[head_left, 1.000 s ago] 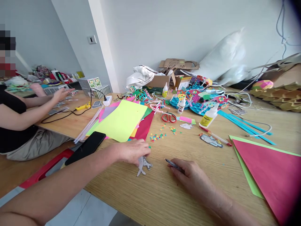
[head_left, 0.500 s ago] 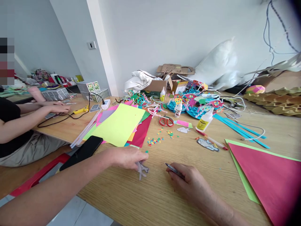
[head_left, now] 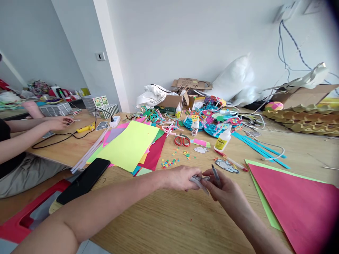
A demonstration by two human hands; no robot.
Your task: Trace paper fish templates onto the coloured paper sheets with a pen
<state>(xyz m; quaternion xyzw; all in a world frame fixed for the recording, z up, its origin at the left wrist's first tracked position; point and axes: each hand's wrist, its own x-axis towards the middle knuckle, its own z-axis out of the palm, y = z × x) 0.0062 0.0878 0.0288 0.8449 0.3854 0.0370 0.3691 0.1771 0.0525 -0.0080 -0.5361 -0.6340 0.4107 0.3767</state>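
Over the front part of the wooden table, my two hands meet. My left hand (head_left: 180, 177) is closed on a small grey piece with branching arms (head_left: 199, 181), perhaps a cut-out; its material is hard to make out. A dark pen (head_left: 215, 173) sticks up tip first from my right hand (head_left: 226, 188), which is closed around it. The right fingertips also touch the grey piece's near side. Beyond the hands lie a drawn fish cut-out (head_left: 227, 165), a red-capped pen (head_left: 241, 164) and colourful paper bits (head_left: 170, 163).
Coloured sheets (head_left: 129, 144) and a black phone (head_left: 83, 180) lie to the left. Red paper (head_left: 291, 197) covers the right side. Farther back are red-handled scissors (head_left: 182, 140) and a glue bottle (head_left: 222, 140). Another person's hands (head_left: 59, 123) work at far left.
My left hand has lifted the grey piece and carried it right to my right hand. The right fingers now touch it, and the pen points more upward. The view has shifted slightly right.
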